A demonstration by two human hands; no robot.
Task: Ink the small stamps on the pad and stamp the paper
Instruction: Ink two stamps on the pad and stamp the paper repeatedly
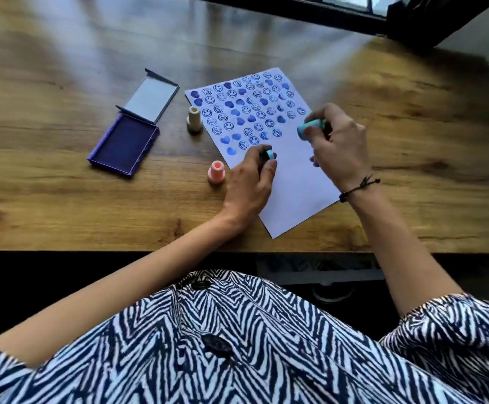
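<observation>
A white sheet of paper lies tilted on the wooden table, its upper half covered with rows of blue smiley and heart prints. My left hand grips a small teal stamp at the paper's left edge, below the prints. Over the paper's right side, my right hand holds a second teal stamp tilted. The open purple ink pad sits at the left, its lid folded back. A cream stamp and a pink stamp stand upright between pad and paper.
The wooden table ends in a dark front edge just above my lap. A dark window frame runs along the back right. My patterned shirt fills the bottom of the view.
</observation>
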